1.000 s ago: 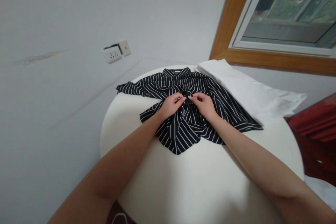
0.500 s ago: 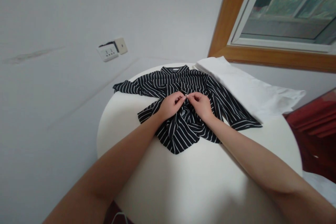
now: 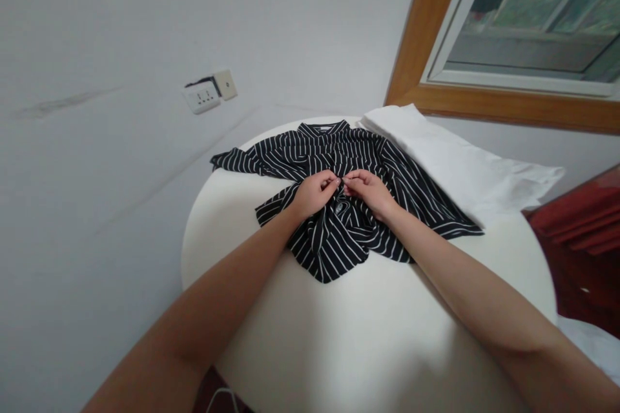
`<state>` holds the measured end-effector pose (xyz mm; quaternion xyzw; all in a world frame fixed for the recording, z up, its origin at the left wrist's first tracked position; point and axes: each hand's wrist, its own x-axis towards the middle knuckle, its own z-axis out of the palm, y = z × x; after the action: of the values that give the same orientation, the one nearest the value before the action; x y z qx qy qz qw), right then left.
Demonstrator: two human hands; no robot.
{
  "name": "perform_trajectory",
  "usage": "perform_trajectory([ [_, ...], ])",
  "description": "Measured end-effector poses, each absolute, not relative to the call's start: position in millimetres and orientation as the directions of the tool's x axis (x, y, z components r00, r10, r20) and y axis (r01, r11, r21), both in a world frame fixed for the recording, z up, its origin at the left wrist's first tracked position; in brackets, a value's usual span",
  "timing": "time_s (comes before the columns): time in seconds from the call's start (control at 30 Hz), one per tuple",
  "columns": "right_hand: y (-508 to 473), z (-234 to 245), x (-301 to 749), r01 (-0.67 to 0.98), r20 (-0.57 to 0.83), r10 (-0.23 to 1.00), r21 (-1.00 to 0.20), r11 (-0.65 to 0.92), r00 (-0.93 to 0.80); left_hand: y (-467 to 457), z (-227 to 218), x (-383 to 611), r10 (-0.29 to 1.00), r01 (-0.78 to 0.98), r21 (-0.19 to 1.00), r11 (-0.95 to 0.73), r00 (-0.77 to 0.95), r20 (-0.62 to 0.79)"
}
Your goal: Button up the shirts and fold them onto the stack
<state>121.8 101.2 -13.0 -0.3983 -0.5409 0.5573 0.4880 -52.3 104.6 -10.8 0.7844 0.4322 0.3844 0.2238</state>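
A black shirt with white stripes (image 3: 329,251) lies spread on a round white table (image 3: 310,335), its collar toward the wall and its lower part bunched up. My left hand (image 3: 316,192) pinches the shirt's front near its middle, fingers pressed together. Close against it, my right hand (image 3: 369,190) pinches the same strip of the front, the two sets of fingertips almost meeting. Whatever small piece sits between the fingertips is too small to make out. A small pale round spot shows on the shirt just below my hands.
Folded white cloth or bag (image 3: 445,155) lies at the table's right rear, touching the right sleeve. Behind the table is a wall with a socket (image 3: 202,98) and a wood-framed window (image 3: 508,110). Red fabric (image 3: 581,219) is at the far right.
My right fingertips have shifted slightly and drawn a little apart from the left ones. The left hand keeps its pinch in nearly the same place. The shirt barely moves.
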Motion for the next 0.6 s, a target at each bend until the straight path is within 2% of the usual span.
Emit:
perform_trajectory([
  [0.1, 103, -16, 122, -0.052, 0.123, 0.967, -0.992, 0.115, -0.222, 106, -11, -53, 0.852, 0.48, 0.705, -0.522, 0.327, 0.408],
  [0.2, 102, -18, 121, 0.135, 0.211, 0.938, -0.957, 0.255, -0.275, 107, -12, -53, 0.856, 0.467, 0.719, -0.514, 0.33, 0.398],
  [0.3, 99, -17, 119, 0.358, 0.325, 0.899, -0.835, 0.418, -0.294, 108, -12, -53, 0.854, 0.49, 0.7, -0.52, 0.331, 0.402],
  [0.37, 96, -16, 115, 0.451, 0.383, 0.882, -0.759, 0.47, -0.275, 108, -11, -53, 0.852, 0.5, 0.69, -0.523, 0.332, 0.405],
  [0.47, 94, -14, 109, 0.497, 0.41, 0.876, -0.722, 0.481, -0.253, 107, -9, -52, 0.848, 0.484, 0.697, -0.528, 0.347, 0.401],
  [0.6, 97, -14, 107, 0.461, 0.397, 0.886, -0.757, 0.463, -0.239, 109, -9, -52, 0.83, 0.437, 0.712, -0.551, 0.379, 0.409],
])
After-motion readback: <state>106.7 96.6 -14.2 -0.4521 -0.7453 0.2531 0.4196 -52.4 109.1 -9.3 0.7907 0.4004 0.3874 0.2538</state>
